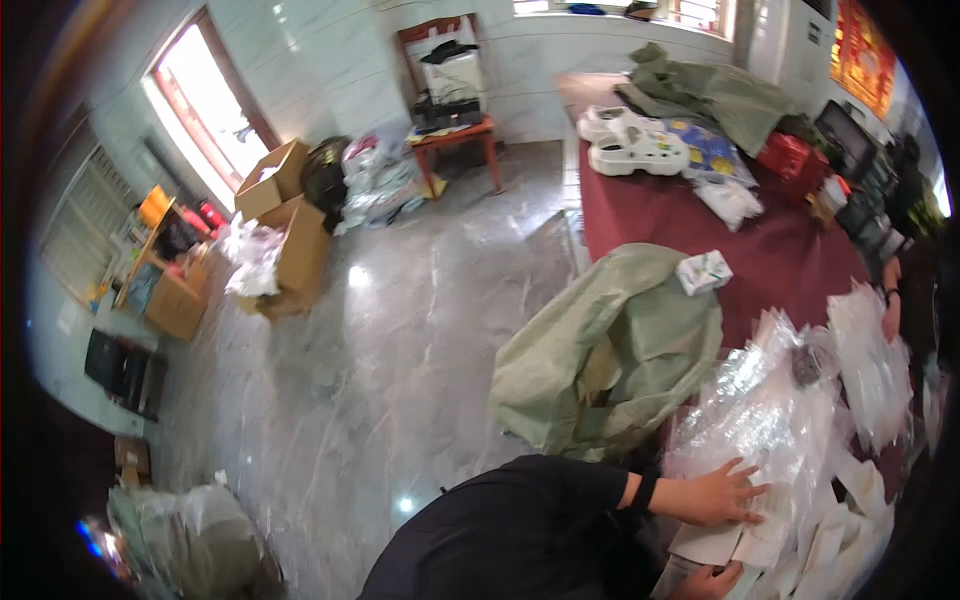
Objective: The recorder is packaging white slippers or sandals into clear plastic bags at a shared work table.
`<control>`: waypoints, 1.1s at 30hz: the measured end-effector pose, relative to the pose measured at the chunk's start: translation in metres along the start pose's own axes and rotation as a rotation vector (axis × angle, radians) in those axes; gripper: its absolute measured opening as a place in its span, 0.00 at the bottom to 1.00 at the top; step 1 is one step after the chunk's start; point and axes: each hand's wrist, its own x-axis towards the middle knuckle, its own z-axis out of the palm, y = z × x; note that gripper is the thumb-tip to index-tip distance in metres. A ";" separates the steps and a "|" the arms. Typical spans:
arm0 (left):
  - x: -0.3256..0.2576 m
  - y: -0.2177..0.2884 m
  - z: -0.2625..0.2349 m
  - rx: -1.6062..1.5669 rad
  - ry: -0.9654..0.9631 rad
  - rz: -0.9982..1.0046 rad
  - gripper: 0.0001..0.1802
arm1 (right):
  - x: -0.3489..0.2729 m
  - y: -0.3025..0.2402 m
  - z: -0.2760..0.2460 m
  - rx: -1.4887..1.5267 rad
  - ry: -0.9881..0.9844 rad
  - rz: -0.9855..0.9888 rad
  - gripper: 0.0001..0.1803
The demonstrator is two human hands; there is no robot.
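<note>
My left hand (pixel 725 493), with a black band at the wrist, lies flat with fingers spread on a pile of clear plastic bags (pixel 765 420) and white flat packets (pixel 760 540) at the lower right. My right hand (pixel 708 581) only partly shows at the bottom edge, touching the underside of the white packets; its grip is hidden. My black sleeve (pixel 520 530) fills the bottom middle. A large green woven sack (pixel 600 350) slumps over the table corner just left of the pile.
The table has a maroon cloth (pixel 660 215) with a small white-green box (pixel 703 272), white moulded shoes (pixel 635 145), green cloth (pixel 720 95) and a red basket (pixel 785 155). Another person's hand (pixel 890 305) is at the right edge. Cardboard boxes (pixel 290 230) and a red chair (pixel 452 120) stand on the marble floor.
</note>
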 end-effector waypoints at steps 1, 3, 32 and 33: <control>0.002 0.000 -0.002 -0.001 0.004 0.020 0.25 | -0.013 0.029 0.021 0.158 -0.065 0.096 0.14; -0.003 -0.007 -0.008 0.040 -0.004 0.064 0.25 | -0.026 0.025 0.033 0.424 -0.073 0.259 0.16; 0.014 -0.005 -0.020 0.335 -0.378 0.296 0.26 | 0.023 -0.021 0.030 0.107 -0.430 0.373 0.21; 0.015 -0.001 -0.019 0.359 -0.403 0.288 0.26 | 0.023 -0.015 0.043 0.169 -0.423 0.380 0.22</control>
